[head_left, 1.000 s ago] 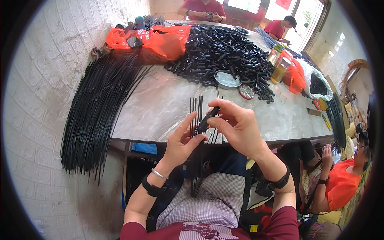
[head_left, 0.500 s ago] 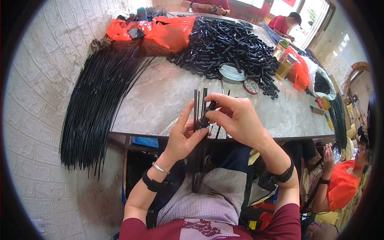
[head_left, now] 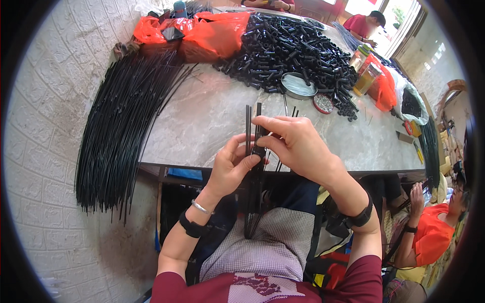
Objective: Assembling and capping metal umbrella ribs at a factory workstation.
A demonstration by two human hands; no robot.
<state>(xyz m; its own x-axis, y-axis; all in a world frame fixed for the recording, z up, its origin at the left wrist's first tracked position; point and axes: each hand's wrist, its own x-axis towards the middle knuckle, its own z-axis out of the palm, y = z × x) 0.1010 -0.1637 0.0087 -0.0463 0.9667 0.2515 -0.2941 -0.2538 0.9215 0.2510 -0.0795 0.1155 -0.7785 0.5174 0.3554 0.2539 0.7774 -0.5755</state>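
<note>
In front of my chest, at the table's near edge, a few thin black rods (head_left: 252, 197) stand roughly upright, their lower ends reaching my lap. My left hand (head_left: 231, 166) is closed round them, its thumb against a short black tubular piece (head_left: 258, 151) among the rods. From the other side my right hand (head_left: 303, 149) pinches the upper part of that piece between thumb and fingers. Its fingers partly cover the piece, so how it joins the rods cannot be made out. A few more thin black rods (head_left: 294, 112) show behind my right hand.
On the table (head_left: 202, 116), a large heap of short black tubes (head_left: 288, 50) lies beyond my hands, beside a round tin (head_left: 299, 86) and a red-rimmed dish (head_left: 323, 104). Long black rods (head_left: 116, 136) hang over the left edge. A person in orange (head_left: 434, 235) sits at right.
The black piece has gone from tilted to nearly upright, in line with the rods. My right hand has turned slightly with it, and my left hand keeps its grip.
</note>
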